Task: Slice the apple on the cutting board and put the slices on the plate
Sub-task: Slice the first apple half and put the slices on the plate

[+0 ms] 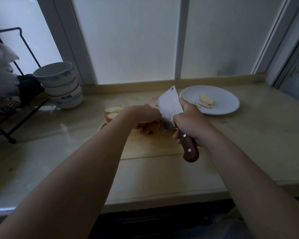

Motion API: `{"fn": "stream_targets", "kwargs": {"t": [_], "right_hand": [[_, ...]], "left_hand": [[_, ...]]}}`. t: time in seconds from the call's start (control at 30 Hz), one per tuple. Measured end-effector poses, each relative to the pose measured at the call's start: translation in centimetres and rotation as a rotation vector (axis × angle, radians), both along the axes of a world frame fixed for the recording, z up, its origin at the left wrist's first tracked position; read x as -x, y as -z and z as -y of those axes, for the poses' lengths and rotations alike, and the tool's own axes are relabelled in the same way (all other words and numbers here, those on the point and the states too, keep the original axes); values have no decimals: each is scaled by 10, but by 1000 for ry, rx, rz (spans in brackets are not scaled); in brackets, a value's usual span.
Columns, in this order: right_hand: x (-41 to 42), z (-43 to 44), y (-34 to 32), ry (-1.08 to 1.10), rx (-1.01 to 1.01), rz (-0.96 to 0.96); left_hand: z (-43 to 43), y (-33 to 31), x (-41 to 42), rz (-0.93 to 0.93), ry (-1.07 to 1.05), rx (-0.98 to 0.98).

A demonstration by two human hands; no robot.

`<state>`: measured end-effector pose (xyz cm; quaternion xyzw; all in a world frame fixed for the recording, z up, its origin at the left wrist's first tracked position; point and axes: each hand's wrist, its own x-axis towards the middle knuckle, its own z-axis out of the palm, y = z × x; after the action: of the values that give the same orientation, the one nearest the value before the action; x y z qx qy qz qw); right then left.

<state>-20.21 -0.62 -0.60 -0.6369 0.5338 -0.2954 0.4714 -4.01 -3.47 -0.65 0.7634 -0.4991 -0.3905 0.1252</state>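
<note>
Gripping the cleaver (169, 104) in my right hand (188, 125), I hold its blade against the apple piece (149, 129) that my left hand (145, 116) curls over mid cutting board (145, 147). The plate (228, 100) with slices (205, 99) lies near the board's far right corner.

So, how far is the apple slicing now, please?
Done: a few slices lie on the plate. In hand: the left hand holds an apple piece on the cutting board while the right hand cuts it with the cleaver. Left: the other apple half, at the board's far left, is unsliced.
</note>
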Motion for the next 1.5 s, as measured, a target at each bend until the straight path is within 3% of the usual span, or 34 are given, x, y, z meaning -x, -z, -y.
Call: {"fn": "stream_targets", "kwargs": {"t": [0.23,0.9,1.5], "right_hand": [[3,-8,0,-9,-15,-4],[-2,-13,-8,-44,-20,-94],[-17,-6,10,-70,-22,-60]], "left_hand": [[-1,0,-1,-55,-2,15],[1,1,1,8,28,16],[1,3,1,57,84,30]]}}
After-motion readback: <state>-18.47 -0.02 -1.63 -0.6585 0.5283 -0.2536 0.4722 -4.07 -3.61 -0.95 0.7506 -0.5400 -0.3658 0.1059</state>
